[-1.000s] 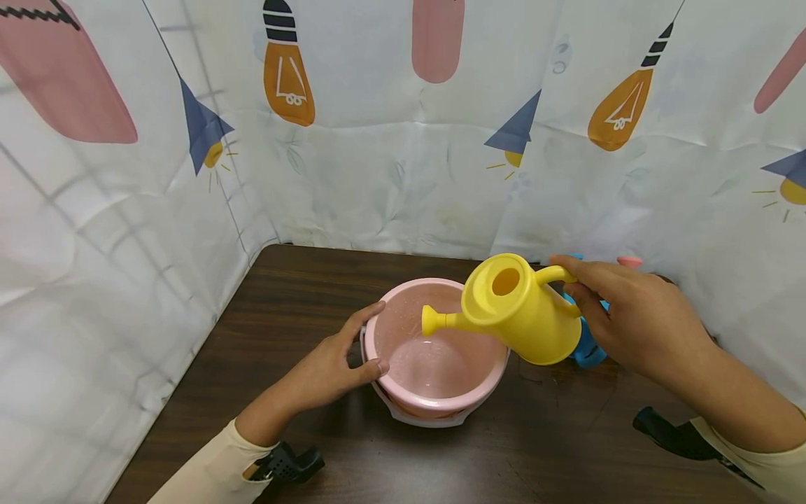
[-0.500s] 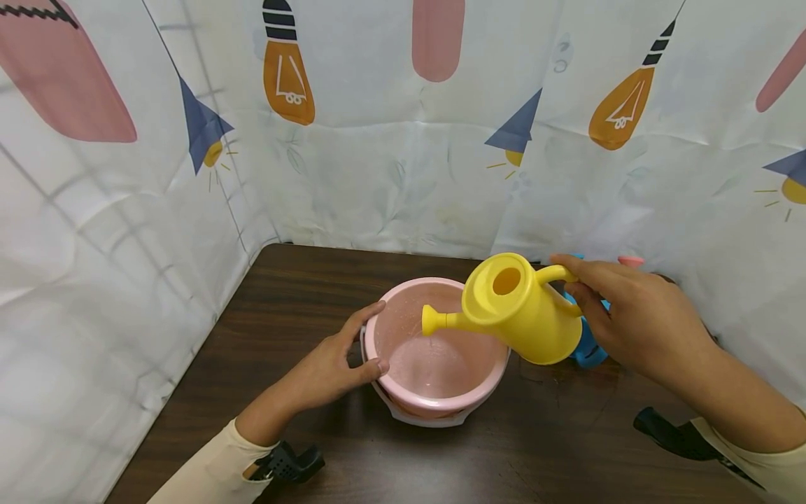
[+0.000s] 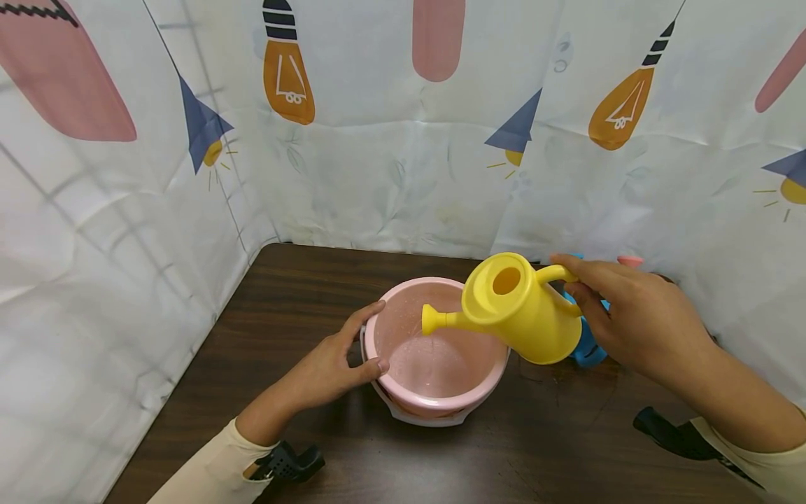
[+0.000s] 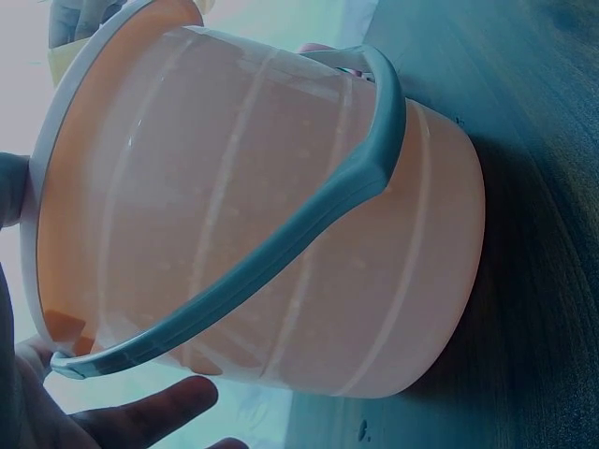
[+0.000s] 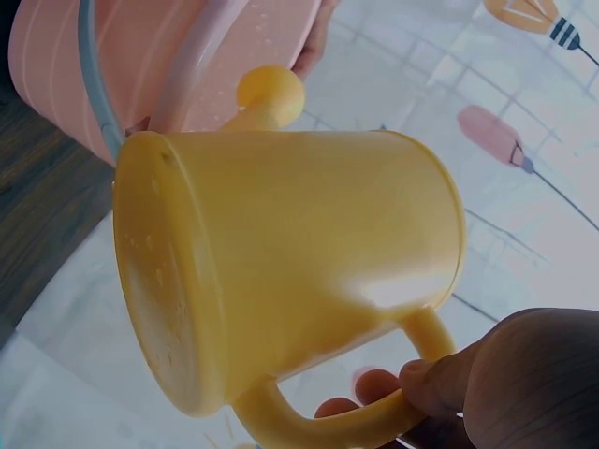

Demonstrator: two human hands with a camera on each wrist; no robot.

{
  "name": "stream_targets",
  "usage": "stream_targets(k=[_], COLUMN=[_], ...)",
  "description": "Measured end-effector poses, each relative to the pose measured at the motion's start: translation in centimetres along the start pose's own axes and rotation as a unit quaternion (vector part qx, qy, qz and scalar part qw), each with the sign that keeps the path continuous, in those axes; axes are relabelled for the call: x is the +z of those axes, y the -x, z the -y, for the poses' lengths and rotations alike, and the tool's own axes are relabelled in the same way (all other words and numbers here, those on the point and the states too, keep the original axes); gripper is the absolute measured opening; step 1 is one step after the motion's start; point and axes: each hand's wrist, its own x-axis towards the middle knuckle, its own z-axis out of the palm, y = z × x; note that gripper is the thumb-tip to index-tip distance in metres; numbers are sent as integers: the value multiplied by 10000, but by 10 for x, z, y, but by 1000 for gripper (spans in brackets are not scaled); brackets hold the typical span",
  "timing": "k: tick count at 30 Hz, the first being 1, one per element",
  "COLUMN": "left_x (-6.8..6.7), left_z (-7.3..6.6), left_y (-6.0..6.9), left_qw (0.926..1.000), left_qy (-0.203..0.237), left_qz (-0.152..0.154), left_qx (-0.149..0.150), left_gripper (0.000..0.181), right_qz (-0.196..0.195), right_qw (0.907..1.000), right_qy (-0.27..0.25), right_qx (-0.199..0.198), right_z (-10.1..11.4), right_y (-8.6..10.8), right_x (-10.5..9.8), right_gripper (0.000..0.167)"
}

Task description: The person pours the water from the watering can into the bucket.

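A pink bucket [image 3: 434, 404] stands on the dark wooden table; its grey handle [image 4: 309, 224] hangs down against the side in the left wrist view. The left hand [image 3: 327, 367] holds the bucket's left rim, thumb on the near edge and fingers at the outside. The right hand [image 3: 642, 315] grips the handle of a yellow watering can [image 3: 532, 322], tilted with its spout [image 3: 434, 320] over the bucket. Thin streams of water fall from the spout into the bucket. In the right wrist view, fingers and thumb wrap round the can's handle [image 5: 346, 426].
A blue object [image 3: 588, 348] stands behind the can and right hand, partly hidden, with a small pink piece [image 3: 630, 261] near it. A white printed curtain [image 3: 390, 175] hangs behind and to the left of the table [image 3: 283, 294].
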Motion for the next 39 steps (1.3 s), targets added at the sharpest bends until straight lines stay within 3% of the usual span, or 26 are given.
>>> stream_targets(k=[39], left_x=[0], left_z=[0], left_y=[-2], left_qw=[10000], left_qy=[4], left_qz=[43], left_qx=[2], left_gripper=[84], right_qz=[60], right_qw=[10000], right_qy=[-39], right_qx=[24], right_z=[1], right_y=[-1], right_x=[-1], right_gripper=[47])
